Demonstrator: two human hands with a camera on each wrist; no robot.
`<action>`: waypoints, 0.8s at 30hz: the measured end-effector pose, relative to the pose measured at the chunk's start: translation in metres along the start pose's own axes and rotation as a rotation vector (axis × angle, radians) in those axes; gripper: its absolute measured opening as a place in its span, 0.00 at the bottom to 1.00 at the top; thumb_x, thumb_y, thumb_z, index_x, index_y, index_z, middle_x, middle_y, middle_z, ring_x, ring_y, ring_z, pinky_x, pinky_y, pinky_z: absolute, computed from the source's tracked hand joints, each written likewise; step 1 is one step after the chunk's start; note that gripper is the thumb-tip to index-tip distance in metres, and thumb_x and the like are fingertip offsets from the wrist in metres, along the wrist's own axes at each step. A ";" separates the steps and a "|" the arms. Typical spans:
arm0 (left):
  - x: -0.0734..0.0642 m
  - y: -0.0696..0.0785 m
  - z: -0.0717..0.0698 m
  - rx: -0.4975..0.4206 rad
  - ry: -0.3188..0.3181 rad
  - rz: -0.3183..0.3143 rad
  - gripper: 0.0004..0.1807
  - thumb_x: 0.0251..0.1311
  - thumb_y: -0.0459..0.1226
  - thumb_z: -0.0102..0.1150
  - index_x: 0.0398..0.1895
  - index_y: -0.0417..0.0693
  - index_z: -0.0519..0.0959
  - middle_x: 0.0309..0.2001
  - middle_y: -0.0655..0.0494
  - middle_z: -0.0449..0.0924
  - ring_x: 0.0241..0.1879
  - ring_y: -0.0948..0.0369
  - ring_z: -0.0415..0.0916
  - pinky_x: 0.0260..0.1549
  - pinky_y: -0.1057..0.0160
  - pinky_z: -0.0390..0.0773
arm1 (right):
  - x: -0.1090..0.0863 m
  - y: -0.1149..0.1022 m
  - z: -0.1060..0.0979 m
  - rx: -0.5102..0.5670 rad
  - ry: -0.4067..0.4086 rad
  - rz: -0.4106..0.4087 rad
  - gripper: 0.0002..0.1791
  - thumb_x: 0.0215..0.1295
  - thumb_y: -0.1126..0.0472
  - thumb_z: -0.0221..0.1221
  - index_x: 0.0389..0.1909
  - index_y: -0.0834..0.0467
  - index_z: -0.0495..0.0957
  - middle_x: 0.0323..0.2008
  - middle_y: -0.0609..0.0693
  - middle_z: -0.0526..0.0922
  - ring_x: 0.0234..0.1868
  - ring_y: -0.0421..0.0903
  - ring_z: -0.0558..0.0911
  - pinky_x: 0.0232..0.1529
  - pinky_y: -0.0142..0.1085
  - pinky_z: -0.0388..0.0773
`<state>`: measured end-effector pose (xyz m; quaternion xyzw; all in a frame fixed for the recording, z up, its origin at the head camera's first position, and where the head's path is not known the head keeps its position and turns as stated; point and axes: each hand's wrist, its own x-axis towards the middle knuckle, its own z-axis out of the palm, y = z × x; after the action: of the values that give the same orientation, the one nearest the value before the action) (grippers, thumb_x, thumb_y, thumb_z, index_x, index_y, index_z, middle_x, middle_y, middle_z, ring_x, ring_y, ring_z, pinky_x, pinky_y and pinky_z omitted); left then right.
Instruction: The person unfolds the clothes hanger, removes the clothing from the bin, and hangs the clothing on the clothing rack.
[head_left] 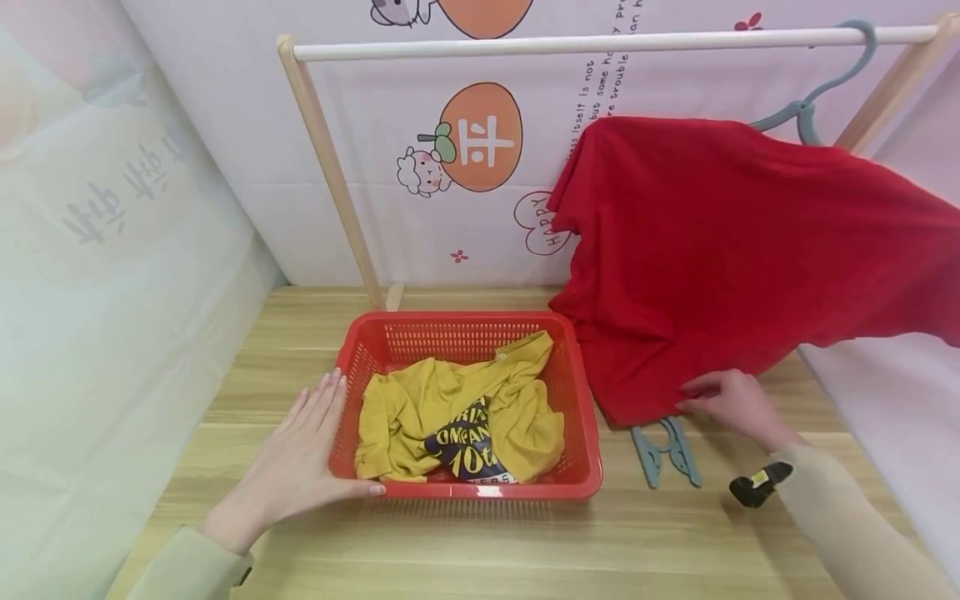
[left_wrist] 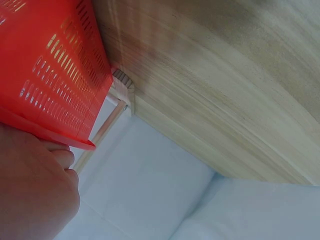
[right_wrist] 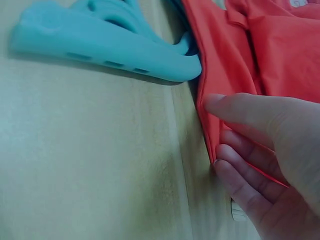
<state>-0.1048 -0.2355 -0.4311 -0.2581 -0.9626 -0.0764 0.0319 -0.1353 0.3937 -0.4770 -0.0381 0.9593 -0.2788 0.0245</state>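
A red T-shirt (head_left: 720, 242) hangs at the right from a blue-grey hanger (head_left: 802, 108), its lower hem reaching down to the table. My right hand (head_left: 735, 404) pinches that hem between thumb and fingers; the right wrist view shows the red cloth (right_wrist: 220, 65) running between them. At the left corner of a red plastic basket (head_left: 588, 417), my left hand (head_left: 296, 458) rests with straight fingers along the side rim and the thumb on the front rim. Inside the basket lies a crumpled yellow shirt (head_left: 525, 417) with dark printed lettering.
A second blue-grey hanger (head_left: 651, 458) lies on the wooden table (head_left: 450, 550), partly under the red shirt's hem. Behind the basket stands a clothes rack with a white rail (head_left: 525, 45) and wooden legs (head_left: 330, 167). Printed sheets cover the walls at the back and sides.
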 end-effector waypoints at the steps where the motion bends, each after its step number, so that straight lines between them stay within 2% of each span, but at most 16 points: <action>1: 0.000 0.000 0.000 -0.001 -0.001 0.001 0.78 0.43 0.82 0.53 0.80 0.32 0.42 0.80 0.36 0.41 0.79 0.46 0.38 0.76 0.51 0.38 | 0.000 0.000 0.001 -0.008 -0.002 -0.011 0.17 0.58 0.55 0.75 0.43 0.62 0.89 0.38 0.52 0.89 0.44 0.56 0.85 0.42 0.43 0.80; 5: 0.000 0.000 0.001 -0.005 -0.008 0.001 0.77 0.43 0.82 0.53 0.80 0.32 0.42 0.80 0.36 0.40 0.79 0.46 0.36 0.76 0.51 0.39 | 0.001 0.001 0.002 -0.017 -0.009 -0.027 0.10 0.59 0.58 0.74 0.39 0.59 0.90 0.37 0.52 0.89 0.45 0.57 0.84 0.43 0.41 0.80; 11: 0.001 0.000 0.001 -0.008 -0.006 0.000 0.77 0.44 0.82 0.53 0.80 0.32 0.41 0.80 0.37 0.39 0.79 0.45 0.37 0.76 0.51 0.38 | 0.003 0.003 0.002 -0.018 0.000 -0.056 0.05 0.61 0.63 0.72 0.36 0.59 0.90 0.34 0.48 0.89 0.40 0.50 0.84 0.39 0.34 0.80; 13: 0.000 0.000 0.001 -0.010 -0.010 -0.003 0.77 0.44 0.82 0.53 0.80 0.33 0.41 0.80 0.37 0.39 0.79 0.45 0.37 0.76 0.51 0.38 | 0.003 0.005 -0.001 -0.020 0.040 -0.071 0.04 0.61 0.64 0.72 0.36 0.60 0.90 0.33 0.48 0.89 0.38 0.47 0.84 0.37 0.33 0.79; 16: 0.000 0.000 0.001 -0.015 -0.014 -0.006 0.77 0.44 0.82 0.53 0.80 0.33 0.41 0.80 0.37 0.39 0.79 0.46 0.37 0.76 0.51 0.38 | 0.002 0.011 -0.014 -0.013 0.160 -0.067 0.05 0.63 0.62 0.71 0.37 0.61 0.89 0.33 0.49 0.88 0.35 0.39 0.83 0.35 0.28 0.76; 20: 0.000 0.000 0.001 -0.017 -0.011 -0.004 0.77 0.44 0.82 0.53 0.80 0.33 0.42 0.80 0.37 0.40 0.79 0.46 0.37 0.76 0.51 0.38 | -0.001 0.020 -0.047 0.064 0.314 0.033 0.15 0.68 0.55 0.68 0.46 0.62 0.87 0.38 0.48 0.88 0.35 0.32 0.77 0.32 0.24 0.73; 24: 0.000 -0.001 0.000 -0.017 -0.013 -0.005 0.77 0.44 0.82 0.53 0.80 0.33 0.41 0.80 0.37 0.39 0.79 0.47 0.35 0.76 0.51 0.38 | -0.010 0.023 -0.082 0.159 0.381 0.222 0.30 0.72 0.43 0.60 0.63 0.62 0.79 0.44 0.37 0.81 0.43 0.39 0.73 0.35 0.26 0.73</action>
<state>-0.1054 -0.2358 -0.4313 -0.2565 -0.9627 -0.0832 0.0234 -0.1324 0.4576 -0.4194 0.1230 0.9199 -0.3512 -0.1236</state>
